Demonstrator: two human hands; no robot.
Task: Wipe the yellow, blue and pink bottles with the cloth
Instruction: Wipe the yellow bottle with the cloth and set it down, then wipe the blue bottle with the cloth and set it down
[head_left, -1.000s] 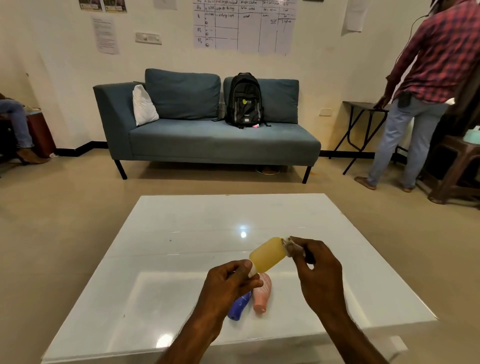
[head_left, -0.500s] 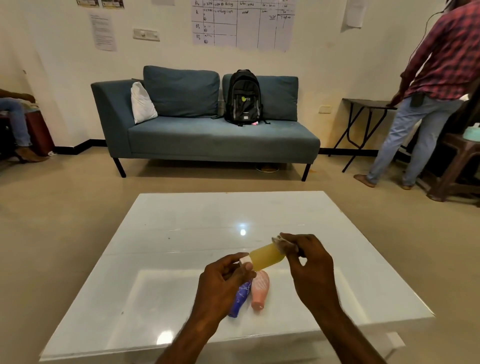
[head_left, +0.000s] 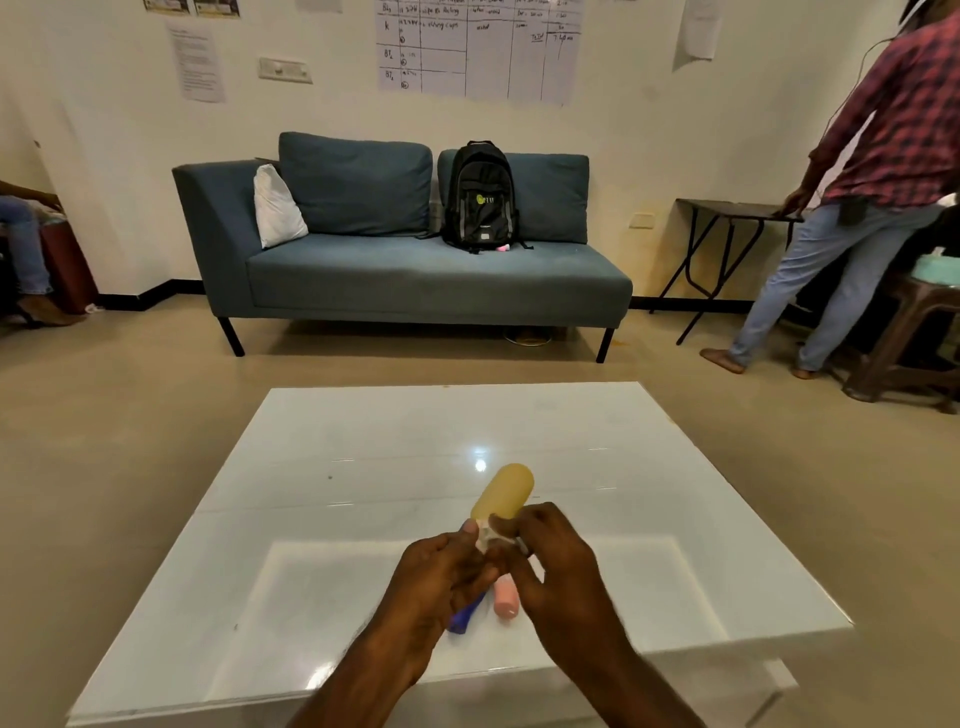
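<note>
Lower centre: the left hand (head_left: 441, 577) grips the yellow bottle (head_left: 506, 491) by its near end, tilted away; the right hand (head_left: 558, 569) pinches the cloth (head_left: 484, 538) against it.

The cap end of the rounded yellow plastic bottle (head_left: 506, 491) vanishes behind the left hand (head_left: 436, 577) and right hand (head_left: 556, 561). Only a scrap of pale cloth (head_left: 485, 538) peeks out between them. The left hand covers most of the dark blue plastic bottle (head_left: 465, 618), and the right hides the top of the pink plastic bottle (head_left: 505, 603).
</note>
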